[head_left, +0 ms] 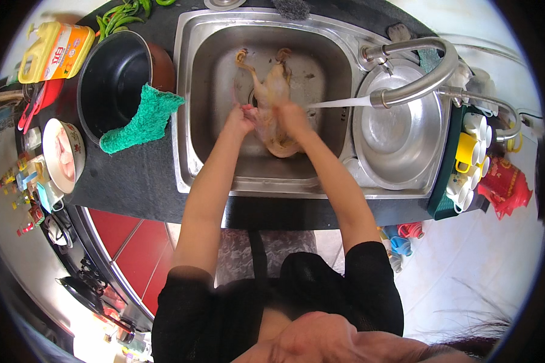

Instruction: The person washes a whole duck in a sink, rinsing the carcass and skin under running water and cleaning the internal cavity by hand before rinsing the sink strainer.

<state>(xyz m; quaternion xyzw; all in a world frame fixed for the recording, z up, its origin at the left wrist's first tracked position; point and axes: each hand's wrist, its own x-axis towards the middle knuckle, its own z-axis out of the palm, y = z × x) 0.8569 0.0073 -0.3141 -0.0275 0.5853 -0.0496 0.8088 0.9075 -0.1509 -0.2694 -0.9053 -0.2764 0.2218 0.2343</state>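
A plucked whole chicken (273,91) lies in the steel sink basin (218,158), its feet toward the far wall of the basin. My left hand (243,118) grips it on its left side, fingers closed at what looks like a wing. On the other side, my right hand (292,119) holds the body, its fingers partly hidden against the skin. From the curved tap (427,57) a stream of water (339,103) shoots leftward over the basin, close to my right hand.
Right of the basin sits a large metal bowl (396,160), with a rack of cups (468,151) beyond it. To the left stand a dark pot (103,78) with a green cloth (142,124) over its rim, a bowl of raw meat (53,130) and a yellow jug (36,57). Green peppers (124,15) lie behind.
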